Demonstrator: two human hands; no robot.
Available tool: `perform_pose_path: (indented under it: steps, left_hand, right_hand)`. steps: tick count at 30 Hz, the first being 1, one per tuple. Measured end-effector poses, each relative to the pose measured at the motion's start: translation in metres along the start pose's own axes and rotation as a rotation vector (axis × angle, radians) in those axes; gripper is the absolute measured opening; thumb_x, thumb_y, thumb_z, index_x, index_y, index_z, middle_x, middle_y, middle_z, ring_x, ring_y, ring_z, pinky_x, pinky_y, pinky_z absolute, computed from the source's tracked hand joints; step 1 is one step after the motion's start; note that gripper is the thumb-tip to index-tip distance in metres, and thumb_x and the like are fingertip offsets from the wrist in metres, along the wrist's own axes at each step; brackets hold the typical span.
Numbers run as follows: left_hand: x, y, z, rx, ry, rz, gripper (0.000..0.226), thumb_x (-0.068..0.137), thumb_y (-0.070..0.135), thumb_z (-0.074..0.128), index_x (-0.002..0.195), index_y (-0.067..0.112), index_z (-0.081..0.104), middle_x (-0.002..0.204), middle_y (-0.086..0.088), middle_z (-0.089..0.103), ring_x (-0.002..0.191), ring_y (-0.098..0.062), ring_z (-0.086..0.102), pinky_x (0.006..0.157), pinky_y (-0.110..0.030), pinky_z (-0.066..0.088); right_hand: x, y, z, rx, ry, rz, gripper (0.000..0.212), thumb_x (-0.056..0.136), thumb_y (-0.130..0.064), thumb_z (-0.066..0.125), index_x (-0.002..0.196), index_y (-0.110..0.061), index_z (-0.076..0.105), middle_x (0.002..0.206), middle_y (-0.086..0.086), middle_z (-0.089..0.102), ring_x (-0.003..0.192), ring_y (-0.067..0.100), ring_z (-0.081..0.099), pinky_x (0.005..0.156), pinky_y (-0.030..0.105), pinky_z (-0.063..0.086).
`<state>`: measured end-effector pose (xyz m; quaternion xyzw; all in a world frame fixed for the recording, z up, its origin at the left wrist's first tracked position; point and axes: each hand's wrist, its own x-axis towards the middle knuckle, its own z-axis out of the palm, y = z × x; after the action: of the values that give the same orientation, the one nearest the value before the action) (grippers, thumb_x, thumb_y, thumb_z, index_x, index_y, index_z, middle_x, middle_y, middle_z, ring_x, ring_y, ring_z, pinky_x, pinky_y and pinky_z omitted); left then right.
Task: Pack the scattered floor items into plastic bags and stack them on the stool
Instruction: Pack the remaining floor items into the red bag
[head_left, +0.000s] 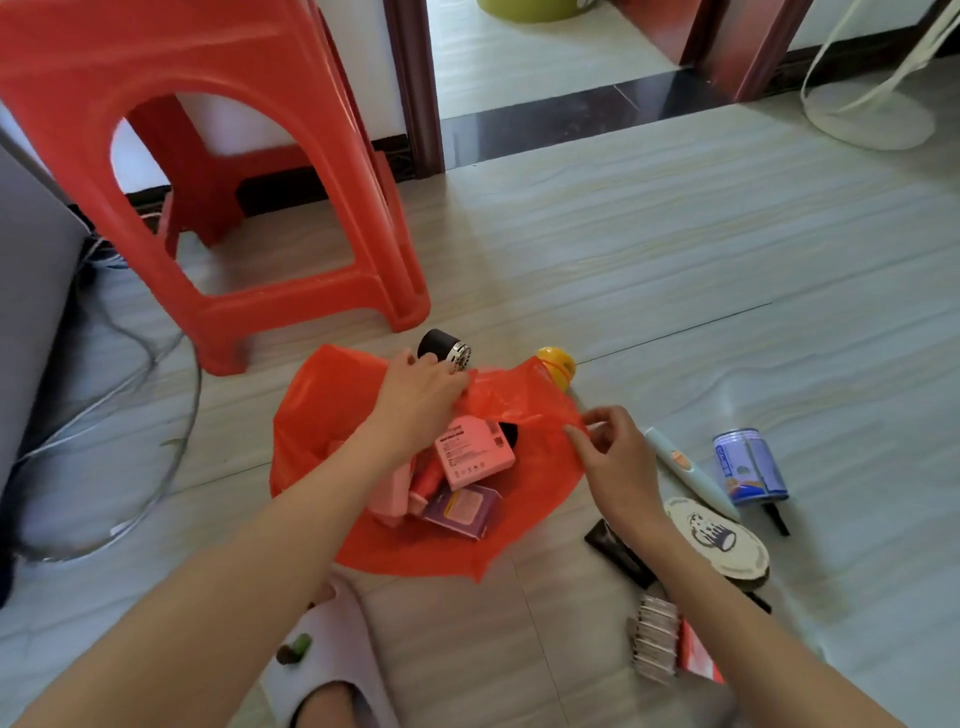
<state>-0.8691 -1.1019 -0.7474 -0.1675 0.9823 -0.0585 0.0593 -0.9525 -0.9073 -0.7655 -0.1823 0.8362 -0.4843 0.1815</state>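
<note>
Red plastic bag (332, 415) on floor (675, 260), mouth open. Left hand (415, 397) fingers curled onto bag's far rim; right hand (613, 457) pinches near rim between thumb and forefinger. Pink box (472, 452) and purple packet (460, 512) inside, below left fingers. Red stool (208, 171) beyond. Blue can (748, 465) right of right fingers.

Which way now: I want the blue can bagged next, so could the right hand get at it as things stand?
Probably yes: the blue can lies on open floor beyond the right hand, nothing over it, but that hand pinches the red bag.
</note>
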Motion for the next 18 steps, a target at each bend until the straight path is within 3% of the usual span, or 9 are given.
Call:
perform_pose_path:
  steps: [2, 5, 7, 12, 18]
  left_hand:
    - [0.009, -0.011, -0.002, -0.128, 0.107, -0.049, 0.018, 0.087, 0.020, 0.049, 0.100, 0.016, 0.061, 0.100, -0.004, 0.064, 0.099, -0.026, 0.059, 0.080, -0.036, 0.032]
    - [0.019, -0.030, -0.010, -0.257, 0.332, -0.141, 0.016, 0.075, 0.002, 0.056, 0.085, 0.009, 0.066, 0.085, -0.011, 0.068, 0.083, -0.032, 0.064, 0.074, -0.040, 0.037]
    - [0.023, -0.034, -0.012, -0.248, 0.364, -0.162, 0.019, 0.072, -0.002, 0.055, 0.084, 0.009, 0.066, 0.082, -0.011, 0.068, 0.080, -0.032, 0.063, 0.072, -0.039, 0.037]
    - [0.010, -0.030, -0.011, -0.187, 0.373, -0.151, 0.022, 0.074, 0.000, 0.059, 0.093, 0.010, 0.065, 0.090, -0.010, 0.065, 0.087, -0.032, 0.060, 0.076, -0.040, 0.035]
    - [-0.040, 0.007, -0.014, -0.242, 0.398, -0.178, 0.053, 0.072, 0.020, 0.072, 0.121, 0.015, 0.052, 0.122, -0.011, 0.054, 0.118, -0.033, 0.045, 0.096, -0.052, 0.033]
  right_hand:
    - [0.006, 0.003, -0.005, -0.022, 0.001, -0.033, 0.008, 0.086, -0.020, 0.062, 0.081, -0.019, 0.056, 0.068, -0.010, 0.057, 0.067, 0.000, 0.054, 0.057, 0.010, 0.038]
    - [0.010, 0.009, -0.011, -0.040, -0.004, -0.037, 0.021, 0.088, -0.020, 0.060, 0.068, -0.024, 0.055, 0.066, -0.010, 0.058, 0.064, 0.001, 0.052, 0.056, 0.010, 0.037]
    - [0.011, 0.010, -0.012, -0.018, -0.008, -0.015, 0.026, 0.089, -0.021, 0.059, 0.064, -0.029, 0.055, 0.065, -0.009, 0.059, 0.064, 0.004, 0.053, 0.058, 0.014, 0.038]
    - [0.012, 0.003, -0.017, -0.005, 0.002, 0.011, 0.018, 0.090, -0.023, 0.056, 0.074, -0.017, 0.063, 0.067, -0.006, 0.061, 0.068, 0.013, 0.057, 0.065, 0.028, 0.045]
    - [-0.011, 0.001, -0.031, -0.110, -0.056, -0.005, 0.009, 0.089, -0.023, 0.058, 0.089, -0.017, 0.065, 0.086, -0.002, 0.065, 0.083, 0.012, 0.059, 0.073, 0.025, 0.043]
